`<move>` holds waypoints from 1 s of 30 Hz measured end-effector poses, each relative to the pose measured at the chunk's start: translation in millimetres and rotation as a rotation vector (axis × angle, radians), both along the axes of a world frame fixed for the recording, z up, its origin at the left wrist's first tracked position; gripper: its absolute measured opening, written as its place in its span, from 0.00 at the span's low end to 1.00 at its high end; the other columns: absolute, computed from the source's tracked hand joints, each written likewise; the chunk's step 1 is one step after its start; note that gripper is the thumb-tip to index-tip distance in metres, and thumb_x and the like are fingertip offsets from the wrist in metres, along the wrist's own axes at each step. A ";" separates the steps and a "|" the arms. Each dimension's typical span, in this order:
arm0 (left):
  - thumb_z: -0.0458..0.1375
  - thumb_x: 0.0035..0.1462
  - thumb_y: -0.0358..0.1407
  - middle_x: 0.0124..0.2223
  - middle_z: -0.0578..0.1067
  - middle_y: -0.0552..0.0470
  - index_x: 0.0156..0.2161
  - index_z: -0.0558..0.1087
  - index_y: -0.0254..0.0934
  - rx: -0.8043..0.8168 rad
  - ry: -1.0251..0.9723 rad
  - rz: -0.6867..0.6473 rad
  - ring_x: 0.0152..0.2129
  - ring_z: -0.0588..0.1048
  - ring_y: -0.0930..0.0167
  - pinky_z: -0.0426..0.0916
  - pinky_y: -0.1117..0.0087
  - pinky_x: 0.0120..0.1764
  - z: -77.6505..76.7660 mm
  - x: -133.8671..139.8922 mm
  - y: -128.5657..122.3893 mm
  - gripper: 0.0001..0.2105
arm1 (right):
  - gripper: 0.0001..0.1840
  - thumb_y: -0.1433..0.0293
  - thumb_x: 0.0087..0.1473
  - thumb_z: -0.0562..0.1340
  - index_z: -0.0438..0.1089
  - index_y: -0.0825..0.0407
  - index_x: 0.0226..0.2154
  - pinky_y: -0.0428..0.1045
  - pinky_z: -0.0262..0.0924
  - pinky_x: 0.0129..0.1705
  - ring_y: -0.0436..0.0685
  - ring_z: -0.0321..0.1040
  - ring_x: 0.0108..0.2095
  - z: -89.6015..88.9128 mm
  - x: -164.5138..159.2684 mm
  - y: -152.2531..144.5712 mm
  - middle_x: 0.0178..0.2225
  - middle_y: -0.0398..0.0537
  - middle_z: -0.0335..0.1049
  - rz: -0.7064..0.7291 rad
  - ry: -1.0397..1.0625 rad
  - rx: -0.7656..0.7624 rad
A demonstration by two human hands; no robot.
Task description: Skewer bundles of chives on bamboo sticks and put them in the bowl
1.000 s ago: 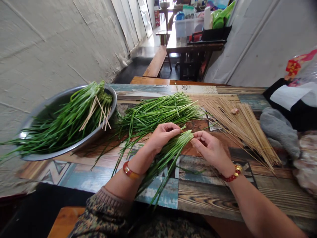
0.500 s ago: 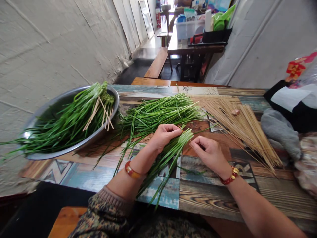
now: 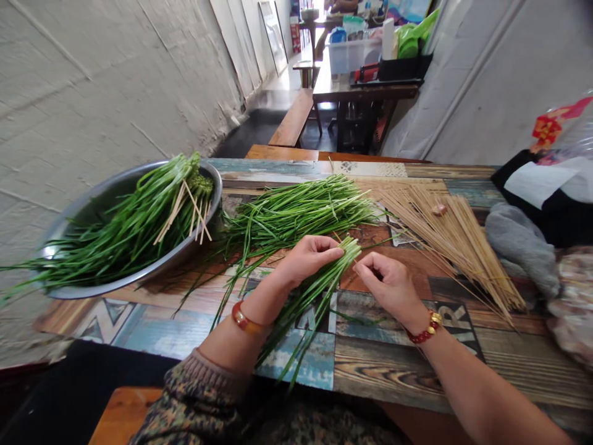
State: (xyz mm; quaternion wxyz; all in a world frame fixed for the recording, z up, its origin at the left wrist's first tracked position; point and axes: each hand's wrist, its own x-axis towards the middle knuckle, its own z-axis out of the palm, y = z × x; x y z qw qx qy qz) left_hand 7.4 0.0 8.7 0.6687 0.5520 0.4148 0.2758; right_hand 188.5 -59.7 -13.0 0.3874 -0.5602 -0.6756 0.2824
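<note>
My left hand [image 3: 309,258] is closed around a small bunch of green chives [image 3: 319,303], near their pale cut ends. The leaves trail over the table's near edge. My right hand [image 3: 388,281] pinches the end of a thin bamboo skewer [image 3: 356,262] at the bunch's right side. The skewer's other tip shows past my left thumb; its middle is hidden by the stems. Behind my hands lies a loose pile of chives [image 3: 306,210]. To the right, many bamboo skewers [image 3: 486,259] are fanned out, with a small pinkish piece [image 3: 439,209] on them.
At left stands a metal basin [image 3: 99,196] holding chives with several skewers through their ends. A grey cloth [image 3: 521,244] and plastic bags [image 3: 574,303] lie at the right edge. Beyond are a bench [image 3: 294,117] and another table [image 3: 365,91] with a clear bin [image 3: 354,55].
My left hand has shifted slightly right and down along the bunch, close to the cut ends. My right hand keeps its pinch, nearly unmoved.
</note>
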 end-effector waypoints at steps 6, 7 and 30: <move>0.62 0.48 0.45 0.21 0.66 0.56 0.24 0.69 0.30 0.082 0.017 0.016 0.18 0.61 0.79 0.56 0.78 0.22 -10.0 4.3 -0.3 0.17 | 0.12 0.69 0.55 0.57 0.65 0.52 0.21 0.45 0.52 0.25 0.48 0.58 0.21 -4.3 -2.9 0.2 0.19 0.40 0.63 -0.020 -0.001 0.026; 0.62 0.48 0.45 0.21 0.66 0.56 0.24 0.69 0.30 0.092 0.019 0.012 0.18 0.61 0.79 0.56 0.78 0.22 -10.8 4.0 0.2 0.17 | 0.12 0.68 0.55 0.57 0.65 0.52 0.21 0.45 0.52 0.25 0.48 0.58 0.21 -5.1 -2.3 0.8 0.19 0.40 0.63 -0.012 0.012 0.010; 0.57 0.54 0.39 0.30 0.76 0.49 0.39 0.76 0.31 0.507 0.339 0.296 0.24 0.71 0.74 0.65 0.74 0.27 -3.4 -12.0 22.8 0.13 | 0.09 0.64 0.55 0.57 0.66 0.53 0.34 0.43 0.56 0.19 0.47 0.61 0.16 -26.3 -6.3 14.9 0.19 0.38 0.64 0.029 0.313 -0.155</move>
